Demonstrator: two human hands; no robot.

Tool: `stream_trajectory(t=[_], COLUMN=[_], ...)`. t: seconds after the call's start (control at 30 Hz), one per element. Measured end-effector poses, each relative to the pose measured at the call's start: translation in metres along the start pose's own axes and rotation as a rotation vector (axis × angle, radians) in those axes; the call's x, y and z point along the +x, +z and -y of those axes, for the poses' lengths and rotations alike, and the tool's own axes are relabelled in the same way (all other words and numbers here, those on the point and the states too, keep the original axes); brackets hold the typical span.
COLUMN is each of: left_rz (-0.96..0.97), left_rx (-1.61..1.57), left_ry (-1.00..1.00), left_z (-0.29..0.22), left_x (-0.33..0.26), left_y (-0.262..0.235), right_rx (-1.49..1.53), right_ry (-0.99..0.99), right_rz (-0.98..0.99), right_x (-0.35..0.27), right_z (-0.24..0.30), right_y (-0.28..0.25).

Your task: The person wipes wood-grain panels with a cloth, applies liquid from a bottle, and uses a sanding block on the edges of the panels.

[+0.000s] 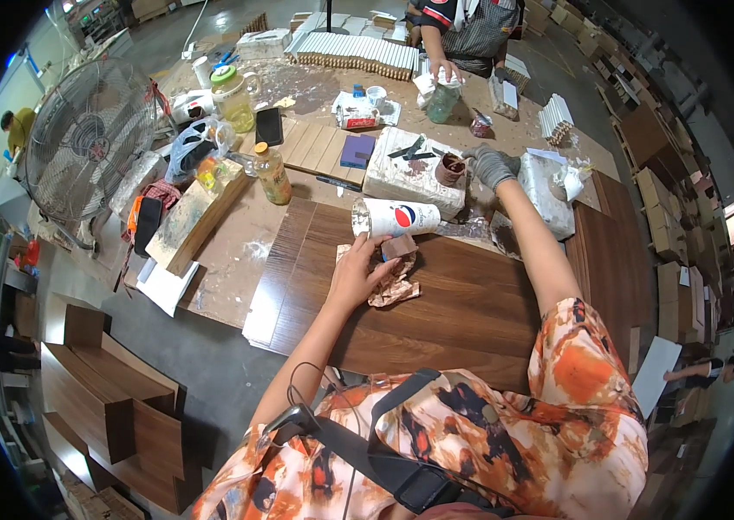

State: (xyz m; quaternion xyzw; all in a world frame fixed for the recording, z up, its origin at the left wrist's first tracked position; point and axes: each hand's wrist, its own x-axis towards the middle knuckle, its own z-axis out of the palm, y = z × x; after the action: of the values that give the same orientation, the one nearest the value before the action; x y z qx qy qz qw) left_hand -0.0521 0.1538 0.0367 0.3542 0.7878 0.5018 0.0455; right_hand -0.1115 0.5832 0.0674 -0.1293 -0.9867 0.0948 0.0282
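Note:
My bare left hand [358,270] rests on the dark wood-grain board [462,303], thumb and fingers closed about a small brown block [399,247]. Beneath and beside it lies crumpled tan paper [395,290]. A large white paper cup [397,217] is on its side just beyond these fingers. My right hand [493,166], in a grey glove, reaches to the rim of a small brown-stained cup [450,171]. Its fingertips are pinched at the cup; what they hold is too small to make out. That cup stands on a white foam block [406,184] with dark strips on top.
Left of the board stand a bottle [272,173], a phone [269,126], a green-lidded jug [233,100] and a wooden beam [198,217]. A caged fan [90,126] is at the left. Across the table, another person's hand [445,71] touches a glass jar [443,102].

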Motion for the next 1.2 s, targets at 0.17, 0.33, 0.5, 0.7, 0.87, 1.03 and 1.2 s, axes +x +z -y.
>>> stream_trajectory(t=[0.17, 0.33, 0.5, 0.7, 0.87, 1.03, 1.2], left_rz=[-0.004, -0.004, -0.038, -0.005, -0.004, 0.009, -0.007], left_rx=[-0.02, -0.02, -0.01, -0.013, -0.006, 0.024, -0.003], left_ry=[-0.027, -0.027, 0.048, -0.025, 0.016, -0.035, -0.011], left_z=[0.001, 0.003, 0.003, 0.006, 0.003, 0.004, 0.004], left_x=[-0.001, -0.002, 0.002, -0.001, 0.001, -0.002, -0.002], left_y=[-0.002, -0.002, 0.004, 0.002, 0.005, 0.0, 0.001], right_rx=[-0.112, -0.221, -0.058, -0.157, -0.081, -0.022, 0.012], right_ry=[-0.163, -0.309, -0.341, -0.401, -0.264, -0.246, -0.014], right_rz=[-0.033, -0.011, -0.161, -0.12, -0.058, -0.167, -0.146], right_x=[-0.01, -0.02, -0.024, -0.016, -0.02, -0.008, 0.019], right_z=[0.021, 0.008, -0.036, -0.008, -0.039, -0.01, -0.007], right_y=[-0.014, -0.018, -0.033, -0.014, -0.033, -0.029, -0.003])
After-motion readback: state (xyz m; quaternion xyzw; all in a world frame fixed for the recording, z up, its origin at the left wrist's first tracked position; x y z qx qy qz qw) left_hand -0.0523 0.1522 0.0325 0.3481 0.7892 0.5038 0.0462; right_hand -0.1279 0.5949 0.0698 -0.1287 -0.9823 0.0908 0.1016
